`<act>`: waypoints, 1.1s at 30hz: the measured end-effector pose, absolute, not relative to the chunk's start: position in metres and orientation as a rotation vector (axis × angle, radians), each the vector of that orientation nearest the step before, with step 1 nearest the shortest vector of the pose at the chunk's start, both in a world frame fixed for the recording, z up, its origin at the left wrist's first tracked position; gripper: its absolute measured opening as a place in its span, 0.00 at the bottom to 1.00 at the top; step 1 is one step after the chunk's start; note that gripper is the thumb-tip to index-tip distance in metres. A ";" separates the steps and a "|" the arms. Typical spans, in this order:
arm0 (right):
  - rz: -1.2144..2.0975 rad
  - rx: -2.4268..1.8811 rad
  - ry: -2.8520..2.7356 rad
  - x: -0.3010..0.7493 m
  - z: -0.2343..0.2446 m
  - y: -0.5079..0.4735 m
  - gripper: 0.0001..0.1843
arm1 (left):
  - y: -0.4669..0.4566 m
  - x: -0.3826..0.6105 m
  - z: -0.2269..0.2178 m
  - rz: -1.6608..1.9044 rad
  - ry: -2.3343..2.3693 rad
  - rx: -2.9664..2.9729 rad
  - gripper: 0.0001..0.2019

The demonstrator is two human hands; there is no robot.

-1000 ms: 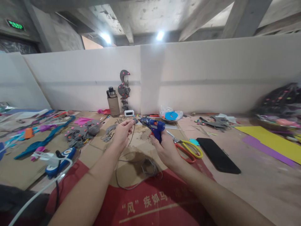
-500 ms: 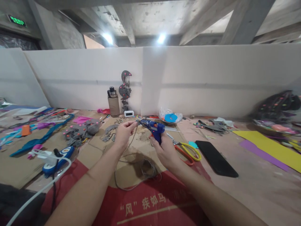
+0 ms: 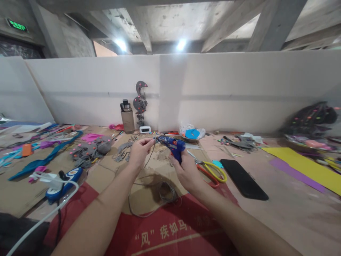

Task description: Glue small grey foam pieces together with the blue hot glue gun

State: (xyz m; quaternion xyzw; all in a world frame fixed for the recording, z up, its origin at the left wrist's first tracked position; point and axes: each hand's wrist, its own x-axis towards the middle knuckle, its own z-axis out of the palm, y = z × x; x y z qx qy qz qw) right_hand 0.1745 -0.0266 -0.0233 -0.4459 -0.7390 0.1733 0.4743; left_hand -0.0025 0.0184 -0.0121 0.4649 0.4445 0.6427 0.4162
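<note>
Two hands are being used here, and the spot where they are meeting is being taken as the clock's centre. At eight o'clock, a blue power strip [image 3: 71,179] is being topped by a white plug. Just below nine, grey cut shapes [image 3: 90,151] with pink dots are being left lying in a heap. At ten, a bottle [image 3: 128,121] is being backed by the white panel [image 3: 106,76].

By the centre, toward seven, a grey cord [image 3: 129,203] is being pinched near its upper end between thumb and fingertip of the left hand [image 3: 140,153] (whether some small piece is being pinched along with it cannot be told). Its loose length is being trailed to a coil between five and six, on cardboard [image 3: 98,183].

A blue glue gun [image 3: 174,145] is being pointed toward nine, at the pinched end; whether contact is being made cannot be told. Its handle is being grasped by the right hand [image 3: 186,169], toward four. Farther right, scissors [image 3: 224,174] and a phone [image 3: 243,179] are being left aside.

Glue is apparently being applied to the cord's end. By judgement, steadiness is being called for: the nozzle being lined up finely, the pinching fingertips being spared its heat.
</note>
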 end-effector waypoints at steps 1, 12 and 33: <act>0.430 -1.087 -1.806 0.174 -0.023 -0.027 0.18 | 0.019 -0.003 -0.012 1.612 1.118 1.170 0.17; 0.455 -1.056 -1.800 0.173 -0.020 -0.029 0.18 | 0.019 -0.004 -0.013 1.623 1.140 1.189 0.16; 1.237 -1.074 -1.472 0.188 -0.034 0.008 0.13 | 0.023 -0.013 -0.008 1.734 1.151 1.179 0.15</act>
